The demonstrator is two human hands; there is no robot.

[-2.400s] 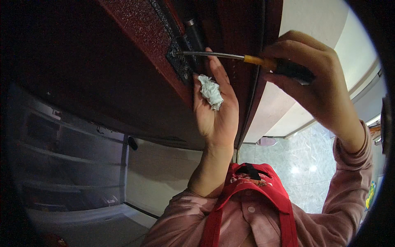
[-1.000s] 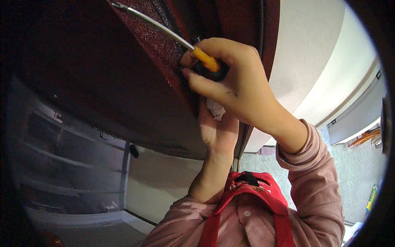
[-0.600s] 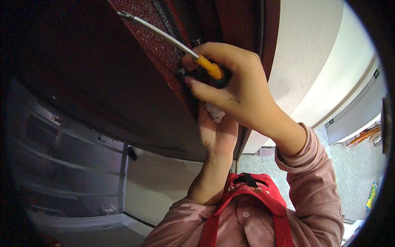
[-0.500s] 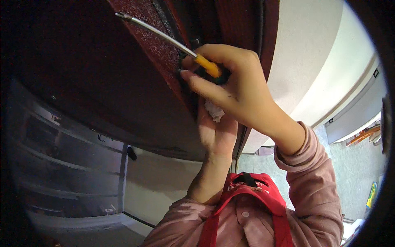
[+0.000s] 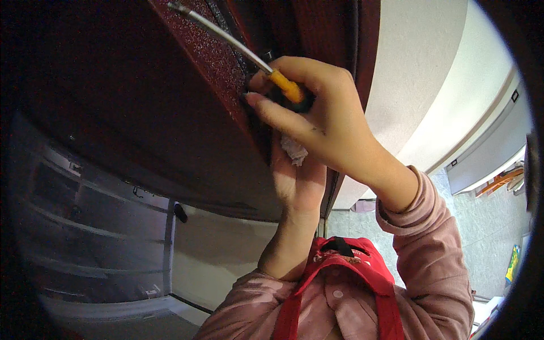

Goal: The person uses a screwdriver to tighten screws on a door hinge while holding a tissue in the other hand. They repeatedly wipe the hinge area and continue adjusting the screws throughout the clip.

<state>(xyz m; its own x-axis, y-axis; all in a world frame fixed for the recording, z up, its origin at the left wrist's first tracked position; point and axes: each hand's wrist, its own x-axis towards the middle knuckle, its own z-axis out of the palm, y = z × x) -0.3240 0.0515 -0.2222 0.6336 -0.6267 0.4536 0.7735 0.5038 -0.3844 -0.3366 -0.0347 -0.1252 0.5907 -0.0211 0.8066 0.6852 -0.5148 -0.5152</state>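
Observation:
My right hand (image 5: 334, 113) is closed round a screwdriver (image 5: 289, 88) with a yellow and black handle; its long metal shaft points to the upper left. The thumb and forefinger of that hand press together at a small dark part on the edge of a dark red-brown door (image 5: 212, 73). Lower down, my left hand (image 5: 297, 178) reaches up behind the right one, its fingers hidden by the right hand and the door. A crumpled white piece of paper or tissue (image 5: 293, 150) shows against the left palm.
To the right of the dark frame (image 5: 368, 51) runs a pale wall (image 5: 422, 68). A red apron (image 5: 351, 255) covers my chest. Glass-like panels with pale bars (image 5: 107, 226) stand at lower left. Grey tiled floor (image 5: 487, 226) shows at lower right.
The screwdriver's tip has shifted slightly up and to the right. Both hands keep almost the same place and hold.

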